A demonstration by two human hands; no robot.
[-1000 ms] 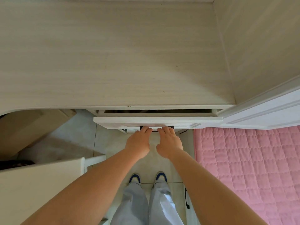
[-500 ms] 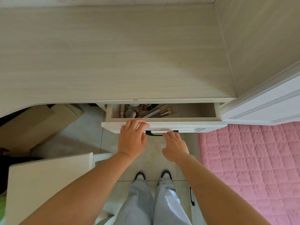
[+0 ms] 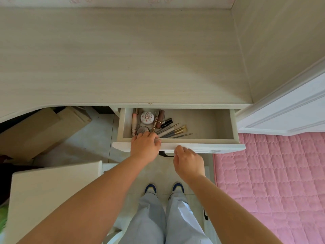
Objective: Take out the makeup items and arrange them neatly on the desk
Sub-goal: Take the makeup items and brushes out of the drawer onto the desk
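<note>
Pale wood grain fills the desk, and under its front edge the white drawer stands pulled out, its makeup crowded into the left half. There's a round patterned compact, a pink tube along the left wall, a dark lipstick, and a fan of brushes pointing right. The left hand reaches over the drawer's front lip, fingers curled down among the items; whether they grip anything, I cannot tell. The right hand hovers just below the drawer front beside the black handle, fingers loosely curled, holding nothing. A pink quilt lies to the right.
</note>
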